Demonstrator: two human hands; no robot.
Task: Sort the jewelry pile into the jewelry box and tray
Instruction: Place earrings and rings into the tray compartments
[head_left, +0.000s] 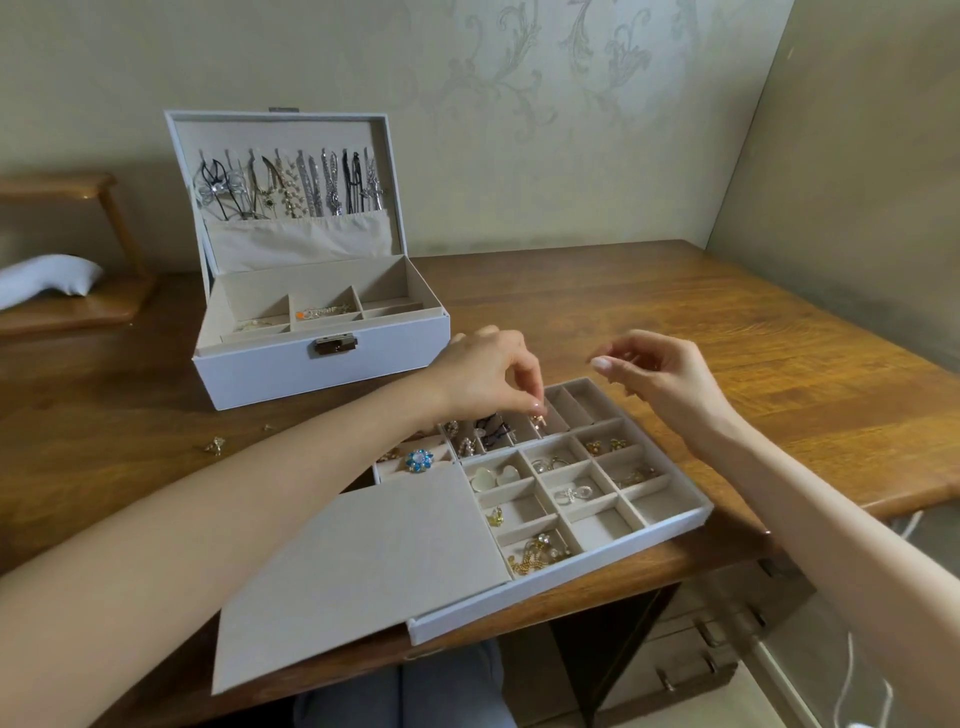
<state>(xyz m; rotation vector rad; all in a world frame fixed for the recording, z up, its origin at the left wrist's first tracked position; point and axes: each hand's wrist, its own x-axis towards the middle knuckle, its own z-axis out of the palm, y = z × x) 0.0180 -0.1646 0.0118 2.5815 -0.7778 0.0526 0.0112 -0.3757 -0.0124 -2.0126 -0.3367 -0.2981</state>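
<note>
A white divided tray (670, 525) lies at the table's near edge, its compartments holding earrings, rings and a blue flower brooch (418, 460). A beige flap (363, 561) covers its left part. My left hand (488, 374) hovers over the tray's far slots, fingertips pinched on a small gold piece (538, 419) in a slot. My right hand (660, 369) floats above the tray's far right corner, fingers apart and holding nothing. The white jewelry box (322, 358) stands open behind, necklaces hanging in its lid. Two small loose gold pieces (215, 445) lie on the table at left.
The wooden table (675, 312) meets a wall at the right and behind. A wooden stand with a white cushion (47, 280) sits far left. Drawers (727, 623) show below the table's front edge.
</note>
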